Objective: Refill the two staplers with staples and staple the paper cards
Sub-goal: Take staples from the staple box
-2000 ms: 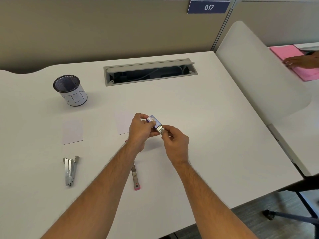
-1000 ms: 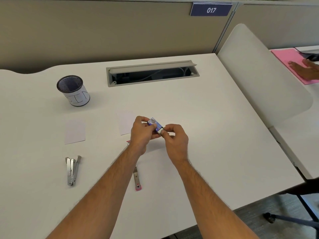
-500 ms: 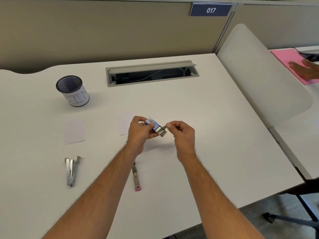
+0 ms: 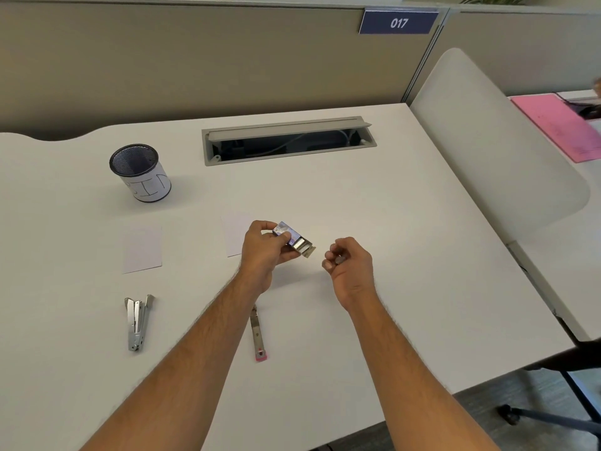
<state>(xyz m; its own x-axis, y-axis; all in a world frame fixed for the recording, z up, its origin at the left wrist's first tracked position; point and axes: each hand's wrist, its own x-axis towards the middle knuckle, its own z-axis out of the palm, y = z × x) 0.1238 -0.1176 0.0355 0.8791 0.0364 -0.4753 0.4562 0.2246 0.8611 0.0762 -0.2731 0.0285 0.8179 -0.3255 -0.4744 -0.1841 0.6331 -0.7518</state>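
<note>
A blue sign (image 4: 398,22) on the partition reads "017" in white. The label around the mesh cup (image 4: 142,172) bears hand-drawn letters, seemingly "PIN".

Left hand (image 4: 264,252) raised, fingers (image 4: 283,236) curled in a grip; right hand (image 4: 349,266) apart, fingers pinched.

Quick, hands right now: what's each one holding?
Left hand: grips the staple box, tray slid out.
Right hand: fingers curled, apparently pinching a small staple strip; hard to confirm.
</note>
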